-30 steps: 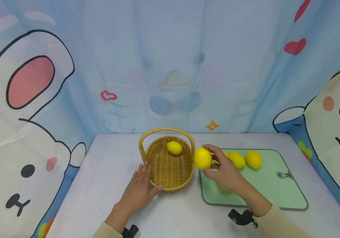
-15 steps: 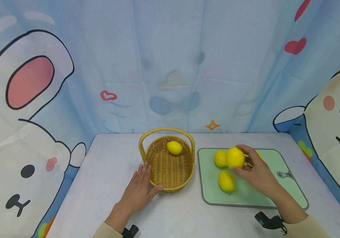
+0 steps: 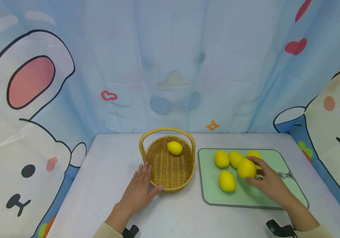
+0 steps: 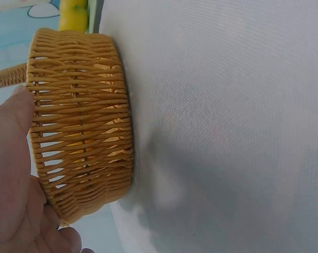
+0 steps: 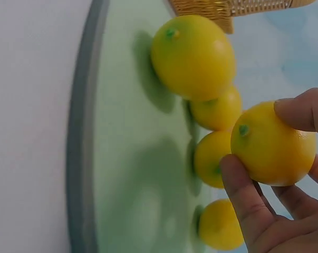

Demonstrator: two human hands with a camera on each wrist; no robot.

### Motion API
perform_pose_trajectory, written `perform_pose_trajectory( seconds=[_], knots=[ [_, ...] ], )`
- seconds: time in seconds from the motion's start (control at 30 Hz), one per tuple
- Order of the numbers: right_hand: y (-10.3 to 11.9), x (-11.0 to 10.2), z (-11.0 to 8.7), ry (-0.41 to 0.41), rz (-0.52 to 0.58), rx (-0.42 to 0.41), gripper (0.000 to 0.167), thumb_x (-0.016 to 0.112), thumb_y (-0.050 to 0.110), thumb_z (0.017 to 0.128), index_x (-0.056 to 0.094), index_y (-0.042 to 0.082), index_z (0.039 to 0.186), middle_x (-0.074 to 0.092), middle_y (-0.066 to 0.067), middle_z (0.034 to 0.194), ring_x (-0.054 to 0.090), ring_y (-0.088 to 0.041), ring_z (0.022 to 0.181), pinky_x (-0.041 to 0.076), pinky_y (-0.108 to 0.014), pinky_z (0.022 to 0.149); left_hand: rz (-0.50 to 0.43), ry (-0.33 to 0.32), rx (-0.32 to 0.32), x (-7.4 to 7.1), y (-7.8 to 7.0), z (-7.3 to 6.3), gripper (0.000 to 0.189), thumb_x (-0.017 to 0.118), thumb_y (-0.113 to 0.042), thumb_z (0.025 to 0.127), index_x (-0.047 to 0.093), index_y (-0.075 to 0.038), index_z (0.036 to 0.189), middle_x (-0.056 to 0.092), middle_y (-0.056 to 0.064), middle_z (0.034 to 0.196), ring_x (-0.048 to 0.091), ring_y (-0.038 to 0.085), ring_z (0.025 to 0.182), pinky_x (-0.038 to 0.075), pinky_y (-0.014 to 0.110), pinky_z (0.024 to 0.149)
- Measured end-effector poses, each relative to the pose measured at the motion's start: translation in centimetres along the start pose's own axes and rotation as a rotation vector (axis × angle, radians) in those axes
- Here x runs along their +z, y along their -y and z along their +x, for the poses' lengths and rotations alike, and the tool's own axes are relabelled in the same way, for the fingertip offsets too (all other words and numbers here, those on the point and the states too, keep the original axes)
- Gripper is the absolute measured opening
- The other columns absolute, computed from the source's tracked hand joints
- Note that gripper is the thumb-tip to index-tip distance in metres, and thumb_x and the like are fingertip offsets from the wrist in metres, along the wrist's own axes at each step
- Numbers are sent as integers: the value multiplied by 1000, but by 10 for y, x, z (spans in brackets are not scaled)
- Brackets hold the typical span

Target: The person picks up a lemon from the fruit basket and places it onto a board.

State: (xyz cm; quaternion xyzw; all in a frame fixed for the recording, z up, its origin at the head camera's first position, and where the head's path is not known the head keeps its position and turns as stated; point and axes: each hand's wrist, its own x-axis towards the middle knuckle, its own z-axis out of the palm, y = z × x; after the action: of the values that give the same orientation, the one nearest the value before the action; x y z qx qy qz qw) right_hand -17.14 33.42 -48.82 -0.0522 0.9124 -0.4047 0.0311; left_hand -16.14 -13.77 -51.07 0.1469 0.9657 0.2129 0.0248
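My right hand (image 3: 269, 181) pinches a yellow lemon (image 3: 246, 169) between thumb and fingers. In the right wrist view this lemon (image 5: 275, 142) is held above the green cutting board, its greenish tip showing. Several more lemons lie on the board: a front one (image 3: 227, 181) and a row behind it, the rightmost lemon (image 3: 254, 154) partly covered by the hand. My left hand (image 3: 138, 186) rests with straight fingers against the near left side of a wicker basket (image 3: 170, 172). Its thumb lies at the basket's rim in the left wrist view. One lemon (image 3: 174, 148) sits inside the basket.
The green cutting board (image 3: 265, 195) with a grey edge lies right of the basket on the white table (image 3: 182, 218). An arched handle (image 3: 167, 129) rises over the basket. A blue cartoon curtain (image 3: 170, 66) hangs behind the table.
My right hand, with the lemon in it, has moved from beside the basket rightward over the board, then lower and nearer. The left hand and basket have stayed put.
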Motion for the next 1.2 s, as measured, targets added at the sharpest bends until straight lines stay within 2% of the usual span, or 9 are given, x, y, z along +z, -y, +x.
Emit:
perform_pose_trajectory(
  seconds=[0.13, 0.3, 0.5, 0.8, 1.07, 1.2],
  knots=[
    [-11, 3, -1, 42, -20, 45, 83, 77, 33, 98, 32, 8, 164, 36, -33, 160, 60, -49, 122, 56, -34, 80, 1, -2, 0, 0, 0, 0, 95, 54, -64, 104, 21, 0, 168, 13, 18, 176, 11, 38, 164, 16, 55, 132],
    [-21, 8, -2, 83, -69, 52, 82, 80, 31, 95, 37, 7, 161, 41, -32, 157, 63, -45, 117, 57, -41, 82, 0, 0, 0, 1, 0, -1, 96, 53, -65, 104, 21, -1, 168, 12, 18, 177, 11, 38, 164, 16, 55, 132],
    [-24, 11, -4, 107, -84, 61, 84, 81, 33, 94, 38, 7, 161, 44, -32, 156, 63, -45, 117, 58, -54, 88, 5, 4, 3, 1, 1, -1, 96, 51, -66, 104, 21, -1, 168, 12, 18, 177, 11, 38, 164, 17, 55, 132],
    [-24, 11, -4, 111, -89, 59, 81, 81, 32, 94, 40, 8, 159, 46, -32, 155, 65, -45, 115, 58, -51, 85, 3, 5, 2, 0, 1, 0, 95, 51, -66, 104, 20, -2, 168, 11, 17, 177, 10, 38, 164, 16, 55, 133],
    [-22, 13, -2, 149, -96, 110, 78, 79, 39, 95, 44, 7, 156, 49, -30, 154, 64, -43, 117, 58, -58, 89, -4, 8, -3, -1, 0, -1, 97, 50, -68, 104, 20, -3, 168, 11, 16, 177, 10, 37, 164, 16, 54, 133],
    [-21, 13, -3, 142, -103, 125, 79, 77, 44, 96, 43, 5, 156, 50, -31, 153, 64, -40, 116, 59, -53, 88, -7, 8, -5, 0, 0, 0, 96, 52, -66, 104, 20, -3, 168, 10, 16, 177, 10, 38, 164, 15, 55, 133]
  ],
)
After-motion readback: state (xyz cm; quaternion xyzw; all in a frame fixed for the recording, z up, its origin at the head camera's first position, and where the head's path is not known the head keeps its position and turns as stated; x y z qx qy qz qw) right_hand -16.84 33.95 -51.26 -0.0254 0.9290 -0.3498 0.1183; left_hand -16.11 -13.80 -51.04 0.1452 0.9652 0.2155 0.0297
